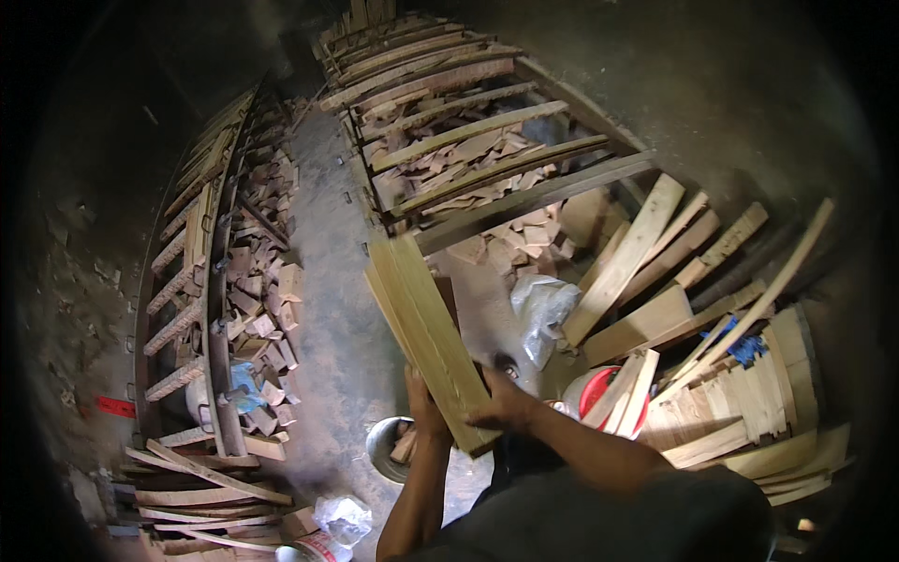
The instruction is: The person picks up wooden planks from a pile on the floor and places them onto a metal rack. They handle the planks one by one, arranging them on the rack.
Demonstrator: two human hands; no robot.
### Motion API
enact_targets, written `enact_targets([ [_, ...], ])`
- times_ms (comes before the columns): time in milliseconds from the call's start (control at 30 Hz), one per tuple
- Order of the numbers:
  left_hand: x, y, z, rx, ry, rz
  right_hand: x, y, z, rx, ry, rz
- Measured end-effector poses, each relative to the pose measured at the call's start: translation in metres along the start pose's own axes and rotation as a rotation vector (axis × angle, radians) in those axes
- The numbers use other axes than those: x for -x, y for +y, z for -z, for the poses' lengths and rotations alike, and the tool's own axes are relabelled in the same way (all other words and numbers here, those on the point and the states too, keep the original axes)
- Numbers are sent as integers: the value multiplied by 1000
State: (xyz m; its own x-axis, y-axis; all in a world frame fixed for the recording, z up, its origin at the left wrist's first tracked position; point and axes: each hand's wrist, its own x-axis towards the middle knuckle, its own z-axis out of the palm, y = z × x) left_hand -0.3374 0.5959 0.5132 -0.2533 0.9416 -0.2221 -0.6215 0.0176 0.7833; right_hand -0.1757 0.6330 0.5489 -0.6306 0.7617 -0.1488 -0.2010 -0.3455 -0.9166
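A bundle of long pale wooden boards slants up and away in front of my body, its near end between my two hands. My left hand closes on the left side of the boards, with its fingers partly hidden by them. My right hand grips the right side near the closest end, thumb lying over the top face. At the far end the boards overlap the corner of a slatted rack in this view; whether they touch it, I cannot tell.
Slatted racks stand ahead and at left, wood offcuts beneath them. A metal bucket holds wood pieces by my left forearm. Clear plastic bags, loose planks and a red-rimmed bucket lie at right.
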Motion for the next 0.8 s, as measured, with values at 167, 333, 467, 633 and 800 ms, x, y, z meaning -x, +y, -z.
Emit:
enact_targets([
  [167, -167, 42, -50, -60, 52, -95, -155, -75, 62, -70, -52, -41],
  [333, -307, 71, -106, 83, 57, -173, -280, -149, 123, -169, -100, -118],
  [467, -432, 60, -123, 127, 152, -185, -370, -178, 176, -129, -36, -120],
  [633, -552, 50, -150, 65, 23, -105, -471, -188, 244, -69, 127, -142],
  [800, -654, 14, -149, 116, 135, 86, -557, -176, 318, -114, 167, -268],
])
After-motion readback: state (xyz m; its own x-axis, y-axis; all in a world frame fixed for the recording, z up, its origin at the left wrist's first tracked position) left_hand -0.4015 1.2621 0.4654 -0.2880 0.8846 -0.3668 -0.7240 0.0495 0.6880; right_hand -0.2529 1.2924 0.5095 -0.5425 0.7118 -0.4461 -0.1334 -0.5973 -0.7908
